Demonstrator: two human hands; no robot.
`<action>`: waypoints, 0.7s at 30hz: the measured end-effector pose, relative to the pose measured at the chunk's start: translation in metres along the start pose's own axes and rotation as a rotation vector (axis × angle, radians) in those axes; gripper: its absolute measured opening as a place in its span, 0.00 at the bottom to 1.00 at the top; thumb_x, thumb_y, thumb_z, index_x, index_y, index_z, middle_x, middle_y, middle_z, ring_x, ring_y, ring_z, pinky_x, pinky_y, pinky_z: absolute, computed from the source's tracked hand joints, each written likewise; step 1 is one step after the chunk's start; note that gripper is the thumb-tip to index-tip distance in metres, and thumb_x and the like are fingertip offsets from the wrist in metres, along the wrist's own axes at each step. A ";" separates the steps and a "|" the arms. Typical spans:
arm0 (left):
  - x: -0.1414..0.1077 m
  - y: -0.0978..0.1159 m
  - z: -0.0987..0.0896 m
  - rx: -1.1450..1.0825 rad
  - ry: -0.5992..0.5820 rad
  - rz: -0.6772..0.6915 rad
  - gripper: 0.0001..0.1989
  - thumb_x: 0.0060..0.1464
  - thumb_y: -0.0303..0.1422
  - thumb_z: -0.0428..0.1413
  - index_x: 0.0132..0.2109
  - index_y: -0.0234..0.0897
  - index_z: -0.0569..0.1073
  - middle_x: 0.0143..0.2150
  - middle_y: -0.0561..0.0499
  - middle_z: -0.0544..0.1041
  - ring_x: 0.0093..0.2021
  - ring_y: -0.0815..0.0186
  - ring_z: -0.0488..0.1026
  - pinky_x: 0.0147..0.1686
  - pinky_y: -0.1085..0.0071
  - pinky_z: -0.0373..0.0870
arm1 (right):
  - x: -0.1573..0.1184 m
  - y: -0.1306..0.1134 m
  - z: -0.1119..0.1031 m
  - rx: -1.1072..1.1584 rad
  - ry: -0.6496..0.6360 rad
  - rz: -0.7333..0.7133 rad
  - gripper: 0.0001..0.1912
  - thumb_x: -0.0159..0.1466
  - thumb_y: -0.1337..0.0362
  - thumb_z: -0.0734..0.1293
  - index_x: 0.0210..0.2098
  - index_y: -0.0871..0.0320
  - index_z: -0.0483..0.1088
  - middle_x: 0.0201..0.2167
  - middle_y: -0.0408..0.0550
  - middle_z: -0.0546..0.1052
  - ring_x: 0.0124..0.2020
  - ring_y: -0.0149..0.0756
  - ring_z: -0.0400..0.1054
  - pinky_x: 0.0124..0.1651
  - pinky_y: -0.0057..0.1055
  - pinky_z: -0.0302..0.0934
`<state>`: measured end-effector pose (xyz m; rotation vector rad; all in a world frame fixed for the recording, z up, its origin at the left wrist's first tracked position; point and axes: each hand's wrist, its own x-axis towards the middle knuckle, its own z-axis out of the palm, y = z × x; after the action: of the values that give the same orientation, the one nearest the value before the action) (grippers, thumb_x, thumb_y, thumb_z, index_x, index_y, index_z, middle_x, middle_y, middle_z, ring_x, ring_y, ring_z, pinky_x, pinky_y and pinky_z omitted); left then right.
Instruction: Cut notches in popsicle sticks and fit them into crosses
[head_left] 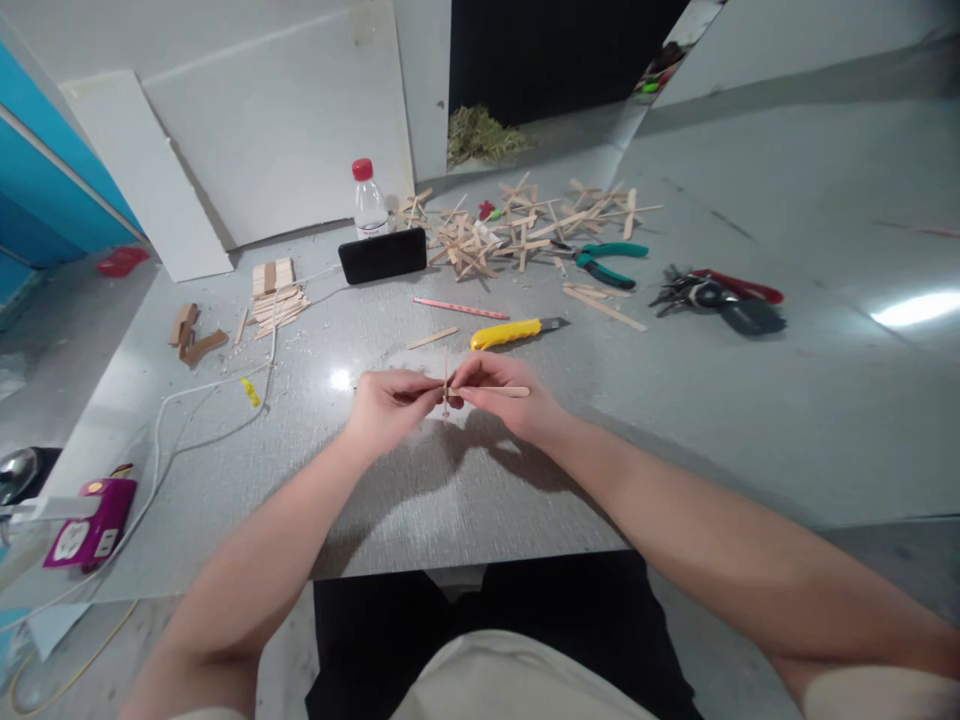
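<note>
Just above the near middle of the grey table, my two hands meet at a small cross of wooden craft sticks. My right hand (499,388) pinches one craft stick (514,392) that points right under the fingers. My left hand (394,405) is closed at the crossing from the left side. Another craft stick (446,370) runs crosswise between the fingertips, its ends showing above and below. The fingers hide how the sticks join. Beyond the hands lie a yellow utility knife (510,332), a loose craft stick (433,338) and a red-and-white pencil (460,308).
Behind stands a pile of crossed sticks (517,225), with green-handled pliers (611,262) beside it. A black phone (382,256) leans before a red-capped bottle (370,205). Stacked sticks (279,310), a white cable (160,430) and a purple box (94,525) are left. Red-handled pliers (742,288) lie right.
</note>
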<state>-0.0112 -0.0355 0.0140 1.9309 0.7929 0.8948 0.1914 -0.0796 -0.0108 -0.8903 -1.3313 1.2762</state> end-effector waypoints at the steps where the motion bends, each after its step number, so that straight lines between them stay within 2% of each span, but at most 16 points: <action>1: 0.000 0.000 0.000 0.045 0.011 0.030 0.07 0.59 0.31 0.61 0.38 0.38 0.85 0.35 0.46 0.86 0.33 0.65 0.83 0.33 0.72 0.78 | 0.000 0.000 0.000 -0.008 -0.003 0.005 0.05 0.63 0.60 0.73 0.35 0.54 0.74 0.31 0.43 0.77 0.34 0.36 0.71 0.40 0.36 0.64; 7: 0.000 -0.005 -0.003 0.289 0.024 0.223 0.06 0.58 0.31 0.60 0.34 0.39 0.82 0.31 0.49 0.84 0.29 0.68 0.78 0.32 0.71 0.73 | 0.000 -0.002 0.001 -0.006 -0.021 0.023 0.03 0.61 0.65 0.73 0.33 0.54 0.74 0.30 0.41 0.74 0.33 0.35 0.68 0.39 0.35 0.62; 11: 0.000 -0.008 -0.002 0.392 0.056 0.268 0.05 0.57 0.31 0.59 0.34 0.40 0.80 0.34 0.49 0.84 0.32 0.67 0.79 0.34 0.71 0.73 | 0.003 -0.002 0.001 0.060 -0.016 0.020 0.03 0.61 0.66 0.72 0.33 0.54 0.74 0.29 0.42 0.74 0.32 0.36 0.68 0.39 0.36 0.63; 14: 0.001 -0.013 -0.010 0.455 0.148 0.206 0.04 0.58 0.30 0.59 0.36 0.39 0.79 0.33 0.51 0.82 0.31 0.68 0.77 0.34 0.71 0.72 | 0.004 0.000 -0.002 0.140 0.012 -0.011 0.03 0.61 0.65 0.71 0.33 0.53 0.73 0.29 0.42 0.74 0.32 0.36 0.69 0.39 0.37 0.65; 18: 0.014 -0.031 -0.041 0.531 0.382 0.008 0.05 0.63 0.31 0.59 0.37 0.37 0.76 0.31 0.53 0.76 0.30 0.68 0.72 0.38 0.67 0.73 | 0.005 0.000 -0.007 0.250 0.018 -0.038 0.06 0.60 0.61 0.73 0.33 0.53 0.72 0.30 0.43 0.74 0.30 0.35 0.69 0.36 0.37 0.67; 20: 0.024 -0.040 -0.057 0.531 0.466 -0.077 0.08 0.66 0.33 0.58 0.37 0.36 0.74 0.37 0.50 0.77 0.39 0.64 0.74 0.45 0.62 0.75 | 0.005 -0.002 -0.008 0.286 0.007 -0.035 0.06 0.59 0.60 0.73 0.33 0.53 0.72 0.30 0.44 0.75 0.30 0.36 0.70 0.35 0.37 0.67; 21: 0.027 -0.043 -0.062 0.522 0.487 -0.103 0.07 0.66 0.34 0.59 0.38 0.36 0.75 0.44 0.48 0.77 0.45 0.62 0.75 0.49 0.60 0.75 | 0.005 -0.003 -0.009 0.299 0.003 -0.033 0.07 0.59 0.60 0.73 0.32 0.54 0.72 0.30 0.44 0.75 0.30 0.36 0.71 0.34 0.36 0.67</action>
<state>-0.0549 0.0311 0.0077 2.1027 1.5211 1.2010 0.1998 -0.0737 -0.0085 -0.6580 -1.1110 1.4029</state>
